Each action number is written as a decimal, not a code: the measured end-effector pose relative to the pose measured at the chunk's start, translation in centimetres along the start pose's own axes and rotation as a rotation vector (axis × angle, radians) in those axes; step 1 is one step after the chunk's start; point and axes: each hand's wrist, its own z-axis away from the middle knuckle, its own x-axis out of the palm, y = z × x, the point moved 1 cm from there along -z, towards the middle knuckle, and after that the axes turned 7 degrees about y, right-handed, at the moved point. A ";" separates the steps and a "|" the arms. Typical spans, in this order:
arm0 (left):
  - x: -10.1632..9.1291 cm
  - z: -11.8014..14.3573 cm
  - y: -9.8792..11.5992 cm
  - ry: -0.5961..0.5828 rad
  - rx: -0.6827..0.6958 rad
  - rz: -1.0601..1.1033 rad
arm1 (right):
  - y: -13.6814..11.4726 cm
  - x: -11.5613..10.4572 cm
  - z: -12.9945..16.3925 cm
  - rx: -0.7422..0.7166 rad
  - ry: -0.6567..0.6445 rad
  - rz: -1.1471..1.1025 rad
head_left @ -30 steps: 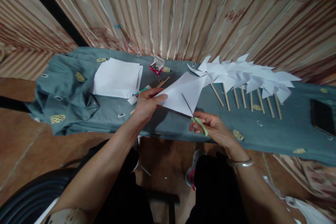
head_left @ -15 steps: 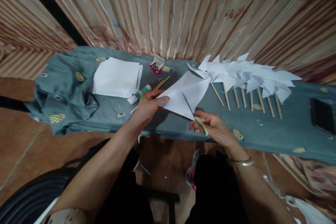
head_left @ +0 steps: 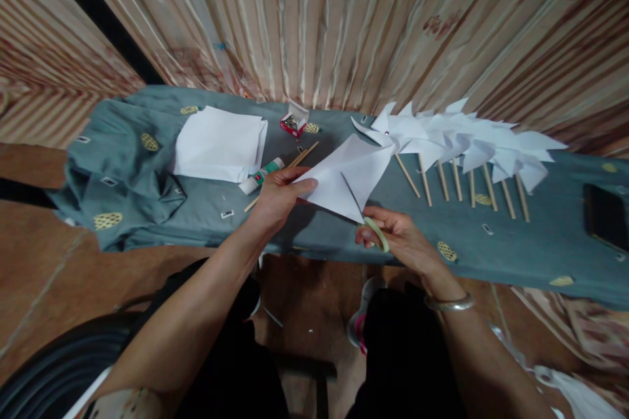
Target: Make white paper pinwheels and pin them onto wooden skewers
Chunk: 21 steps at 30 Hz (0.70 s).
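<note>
My left hand pinches the left corner of a white sheet of paper, thumb on top. In my right hand is a pair of scissors with pale green handles. One blade lies across the paper's face, running in from its near corner; the other blade is hidden under the sheet. Just behind my left hand lie a green and white glue stick and a few thin wooden sticks. Right of the paper lies an overlapping row of white paper pinwheels on wooden sticks.
A stack of white paper lies on the left of the cloth-covered table. At the back is an open red box of small metallic pieces. A dark phone rests at the right end. A pleated curtain hangs behind.
The paper, the scissors and both hands hold almost the same place. My right hand's fingers and the scissor handles have shifted very slightly.
</note>
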 end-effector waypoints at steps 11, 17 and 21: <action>0.0 0.1 0.2 0.008 0.008 -0.001 | 0.2 0.0 0.1 -0.009 0.002 0.014; 0.0 0.0 0.2 0.019 0.003 0.028 | 0.0 0.1 0.1 0.010 -0.013 -0.002; 0.0 0.0 0.0 0.018 -0.003 0.016 | -0.2 0.1 0.2 0.024 -0.008 -0.022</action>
